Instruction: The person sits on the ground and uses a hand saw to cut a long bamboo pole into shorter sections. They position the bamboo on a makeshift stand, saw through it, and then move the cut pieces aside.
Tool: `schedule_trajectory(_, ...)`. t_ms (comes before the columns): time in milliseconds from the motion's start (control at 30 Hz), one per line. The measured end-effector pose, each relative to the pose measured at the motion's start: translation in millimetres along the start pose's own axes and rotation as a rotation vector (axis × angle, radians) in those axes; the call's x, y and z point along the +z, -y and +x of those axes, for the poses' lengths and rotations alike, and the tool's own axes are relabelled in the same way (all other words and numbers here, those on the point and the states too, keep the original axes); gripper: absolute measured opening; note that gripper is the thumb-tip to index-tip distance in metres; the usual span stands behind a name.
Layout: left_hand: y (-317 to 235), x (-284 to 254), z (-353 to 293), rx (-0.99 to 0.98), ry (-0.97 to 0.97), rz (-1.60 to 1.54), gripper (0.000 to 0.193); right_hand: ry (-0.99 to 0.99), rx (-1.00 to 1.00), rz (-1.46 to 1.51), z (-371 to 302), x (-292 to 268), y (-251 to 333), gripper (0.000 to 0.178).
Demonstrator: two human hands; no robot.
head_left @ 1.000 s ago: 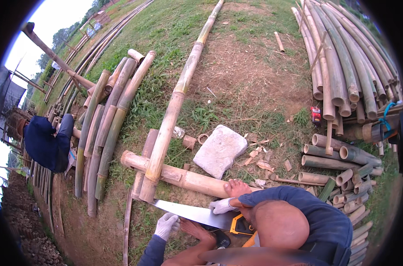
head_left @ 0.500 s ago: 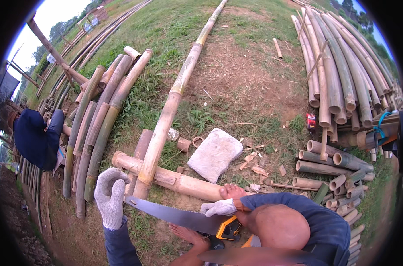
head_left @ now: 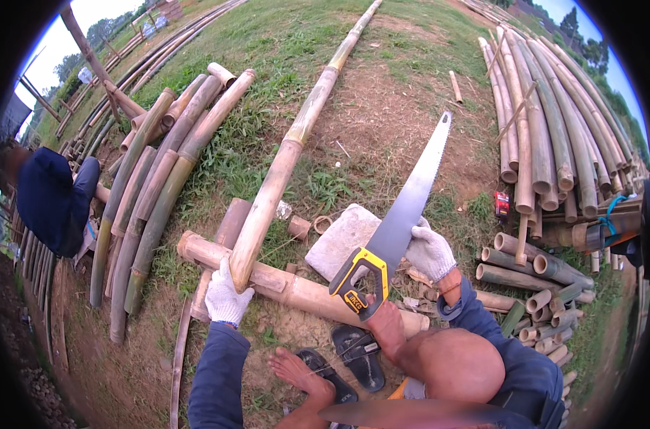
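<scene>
My left hand (head_left: 228,297), in a pale glove, is closing around the near end of a long bamboo pole (head_left: 291,146), which is running away from that grip across the ground ahead. Just beyond my left fingers the pole is crossing over a thick bamboo log (head_left: 325,299); I cannot tell whether the two are touching there. A shorter bamboo piece (head_left: 232,222) is lying under the log, just ahead of the same hand. My right hand (head_left: 431,250), gloved as well, is gripping a saw (head_left: 405,211) by its blade, from the right side, near the handle (head_left: 373,261). The tip is pointing forward and up from that grip, while the yellow and black handle is hanging toward my left. Between my hands, partly behind the saw, a flat pale stone (head_left: 332,239) is sitting on the ground. My right foot (head_left: 389,325), partly hidden by the handle, is resting on the log, and a pair of black slippers (head_left: 358,357) is lying below and between my hands. Beyond my right hand, short bamboo pieces (head_left: 514,277) are lying in a heap, and well to the left of my left hand a person in dark blue (head_left: 49,200) is bending.
</scene>
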State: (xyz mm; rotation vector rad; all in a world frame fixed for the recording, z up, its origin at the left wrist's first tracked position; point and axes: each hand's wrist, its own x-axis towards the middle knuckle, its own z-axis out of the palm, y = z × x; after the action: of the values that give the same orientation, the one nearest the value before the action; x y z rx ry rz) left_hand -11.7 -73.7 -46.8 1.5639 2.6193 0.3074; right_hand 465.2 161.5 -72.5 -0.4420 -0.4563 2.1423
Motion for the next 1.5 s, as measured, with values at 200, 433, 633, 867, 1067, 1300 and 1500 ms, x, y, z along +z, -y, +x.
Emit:
schedule_trajectory(200,15.0,-17.8,9.0,0.039,0.127,-0.177,0.112,-0.659,-0.417,-0.541,42.9,-95.9,85.7,0.041)
schedule_trajectory(433,62.4,-23.8,-7.0,-0.138,0.713,-1.023,0.092,-0.553,-0.462,-1.703,-35.3,-85.8,-16.7,0.041)
schedule_trajectory(633,98.1,-24.7,-34.5,-0.359,0.816,-1.363,0.09,0.185,-0.482,-1.787,-75.0,3.0,-113.6,0.037)
schedule_trajectory(867,105.5,-28.4,-31.5,-0.319,0.793,-1.127,0.096,0.376,-0.377,-1.743,-69.3,20.8,-119.0,0.026)
schedule_trajectory(1067,92.7,-55.2,-21.0,-0.1,0.588,-0.522,0.118,0.25,-0.318,-1.732,-68.9,8.9,-122.0,0.033)
schedule_trajectory(1300,30.1,-46.7,-12.0,-0.124,0.182,-0.263,0.117,0.219,-0.251,-1.747,-73.4,11.1,-123.7,0.036)
schedule_trajectory(1500,-2.6,2.8,-13.6,-0.049,-0.027,-0.06,0.117,0.205,-0.195,-1.768,-73.6,13.0,-125.2,0.037)
